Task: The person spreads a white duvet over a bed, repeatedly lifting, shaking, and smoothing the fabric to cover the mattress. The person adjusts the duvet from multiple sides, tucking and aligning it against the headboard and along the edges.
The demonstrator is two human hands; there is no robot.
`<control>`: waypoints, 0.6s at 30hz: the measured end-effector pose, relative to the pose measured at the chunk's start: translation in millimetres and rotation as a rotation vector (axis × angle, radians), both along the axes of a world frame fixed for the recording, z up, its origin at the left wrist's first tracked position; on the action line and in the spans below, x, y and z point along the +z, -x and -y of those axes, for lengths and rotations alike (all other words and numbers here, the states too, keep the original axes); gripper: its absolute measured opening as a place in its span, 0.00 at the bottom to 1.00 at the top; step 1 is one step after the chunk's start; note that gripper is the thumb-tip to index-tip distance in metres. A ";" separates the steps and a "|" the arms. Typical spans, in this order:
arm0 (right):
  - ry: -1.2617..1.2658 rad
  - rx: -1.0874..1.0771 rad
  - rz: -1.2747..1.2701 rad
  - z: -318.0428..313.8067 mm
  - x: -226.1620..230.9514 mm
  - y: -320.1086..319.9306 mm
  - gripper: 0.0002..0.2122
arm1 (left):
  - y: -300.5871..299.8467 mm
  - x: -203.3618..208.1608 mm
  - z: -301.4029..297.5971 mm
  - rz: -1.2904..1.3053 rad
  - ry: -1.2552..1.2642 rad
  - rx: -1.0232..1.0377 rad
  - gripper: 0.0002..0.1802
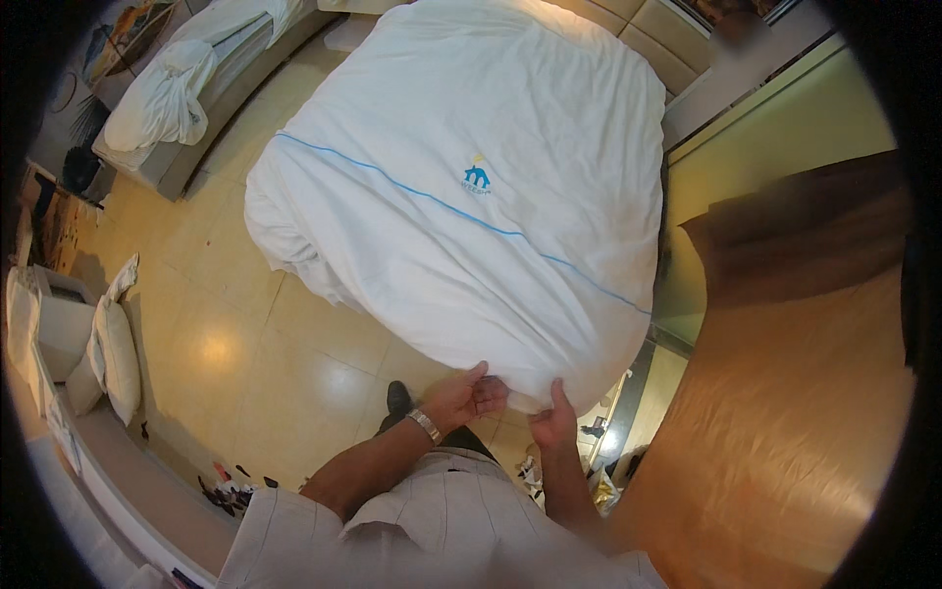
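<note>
Bedcover [461,255]: lay just ahead of both hands, its long way running forward, both about as near.
Left hand [464,398]: was loosely spread by its edge.
Right hand [555,422]: touched the edge; couldn't tell if it pinched.
Blue line [517,233]: crossed farther ahead.

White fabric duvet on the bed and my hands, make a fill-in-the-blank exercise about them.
The thin line across the white fabric duvet is ____.
A silver metal-banded watch circles your ____ wrist.
Your bare left hand and bare right hand are at the duvet's ____ edge (near/far).

Blue; left; near.
</note>
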State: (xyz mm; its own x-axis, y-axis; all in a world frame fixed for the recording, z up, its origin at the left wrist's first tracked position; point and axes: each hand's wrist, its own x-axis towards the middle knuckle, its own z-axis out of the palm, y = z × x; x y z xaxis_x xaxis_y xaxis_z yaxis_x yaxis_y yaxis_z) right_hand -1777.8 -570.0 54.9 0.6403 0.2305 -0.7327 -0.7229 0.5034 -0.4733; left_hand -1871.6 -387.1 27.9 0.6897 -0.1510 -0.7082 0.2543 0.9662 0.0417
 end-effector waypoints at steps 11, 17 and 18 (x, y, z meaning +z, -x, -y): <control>-0.063 0.181 0.126 19.2 -16.4 -2.4 0.16 | 10.4 8.3 11.7 0.013 -0.285 0.279 0.11; -0.153 0.101 0.047 16.3 -8.9 1.7 0.19 | 11.5 -41.6 -40.6 0.154 -0.186 0.553 0.07; -0.154 0.113 0.045 17.0 -5.6 1.1 0.19 | 7.5 -35.2 -46.5 0.076 -0.208 0.598 0.08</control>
